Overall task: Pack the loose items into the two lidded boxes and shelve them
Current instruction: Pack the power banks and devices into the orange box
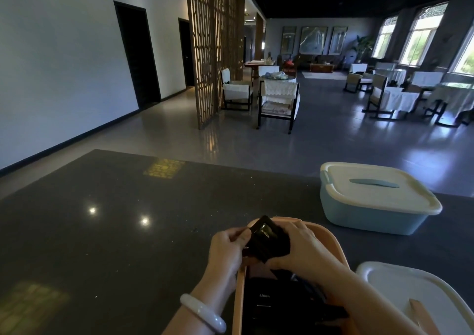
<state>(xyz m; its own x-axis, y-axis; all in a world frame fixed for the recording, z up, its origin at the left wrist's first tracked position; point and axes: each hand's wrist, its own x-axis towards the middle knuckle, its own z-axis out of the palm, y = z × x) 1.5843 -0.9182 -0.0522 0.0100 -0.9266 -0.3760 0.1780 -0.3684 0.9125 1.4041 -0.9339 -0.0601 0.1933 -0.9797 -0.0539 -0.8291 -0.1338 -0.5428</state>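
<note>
Holding a small black Anker block [266, 237] up over the far end of the open peach box [333, 240], close to the near edge of the dark bench [102, 219]. Pinching its left edge with the left hand [227, 245], fingers [232, 233] curled and clamped tight on it. Gripping the right side with the right hand [304, 247], fingers curled down over what looks like soft black fabric bunched there. Knuckles up on both, forearms angled in toward each other, pale bangle [202, 314] on the left wrist. Tilted up at the far corner, glossy black, white ANKER lettering running along the face. Can't tell if it's a charger or a pouch, honestly. Lying lower in the same box: another black Anker piece [264, 298], flat, plus some dark stuff partly hidden under the right forearm. Just right of the peach box, a loose white lid [410, 291] flat on the bench. Further back on the right, a blue box [359, 214] closed under a cream lid [379, 186].
</note>
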